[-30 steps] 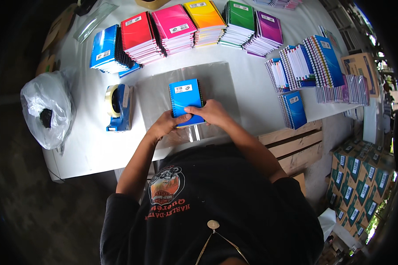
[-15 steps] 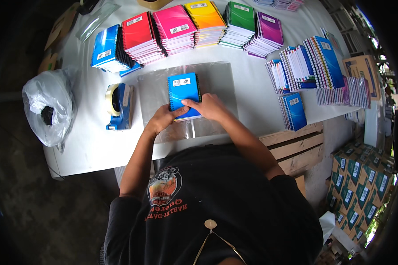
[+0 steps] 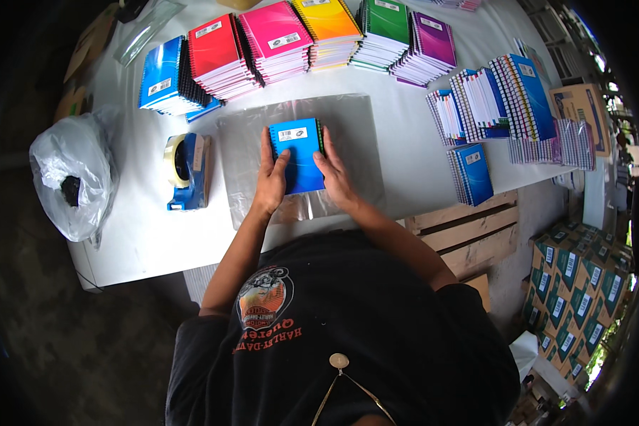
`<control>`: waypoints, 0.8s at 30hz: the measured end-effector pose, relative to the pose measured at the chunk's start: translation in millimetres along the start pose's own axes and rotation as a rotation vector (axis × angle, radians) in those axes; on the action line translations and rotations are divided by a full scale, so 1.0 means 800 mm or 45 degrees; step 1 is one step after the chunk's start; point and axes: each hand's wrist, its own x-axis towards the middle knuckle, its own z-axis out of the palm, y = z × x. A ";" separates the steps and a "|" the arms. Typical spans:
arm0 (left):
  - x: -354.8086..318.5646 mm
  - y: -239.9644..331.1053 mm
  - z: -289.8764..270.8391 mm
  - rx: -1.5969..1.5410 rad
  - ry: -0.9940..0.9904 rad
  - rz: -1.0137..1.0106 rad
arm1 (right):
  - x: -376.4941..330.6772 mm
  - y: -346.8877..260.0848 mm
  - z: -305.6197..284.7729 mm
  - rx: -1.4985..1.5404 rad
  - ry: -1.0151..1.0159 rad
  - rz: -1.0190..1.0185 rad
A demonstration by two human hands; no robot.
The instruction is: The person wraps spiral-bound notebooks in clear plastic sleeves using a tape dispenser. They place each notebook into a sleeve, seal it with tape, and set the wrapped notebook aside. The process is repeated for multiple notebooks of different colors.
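A small stack of spiral notebooks (image 3: 302, 160), a blue one on top with a white label, rests on a clear plastic sheet or bag (image 3: 358, 153) on the table. My left hand (image 3: 270, 177) presses along its left side, thumb on the blue cover. From the right, my right hand (image 3: 336, 174) presses the opposite side, its thumb at the cover's edge. Between them the stack is squeezed with its edges lined up. Notebooks below the top one are mostly hidden.
Stacks of blue, red (image 3: 216, 48), pink, yellow, green and purple notebooks arc along the far side. A blue tape dispenser (image 3: 189, 174) and a plastic bag (image 3: 74, 174) are at left. More notebooks (image 3: 522, 99) stand at right, beyond them a cardboard box (image 3: 582, 117).
My hands have moved from the stack's near edge to its two sides, and now clasp it. The notebooks look more squared up.
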 end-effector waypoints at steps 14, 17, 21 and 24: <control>-0.037 -0.043 -0.046 1.629 0.739 0.098 | -0.031 -0.020 -0.073 -1.875 0.825 -0.269; -0.043 -0.056 -0.052 1.659 0.702 0.042 | -0.037 -0.012 -0.082 -1.924 0.618 -0.168; -0.036 -0.064 -0.051 1.631 0.840 0.085 | -0.034 -0.005 -0.077 -1.657 0.583 -0.234; -0.033 -0.066 -0.051 1.605 0.813 0.017 | -0.033 -0.005 -0.072 -1.810 0.634 -0.395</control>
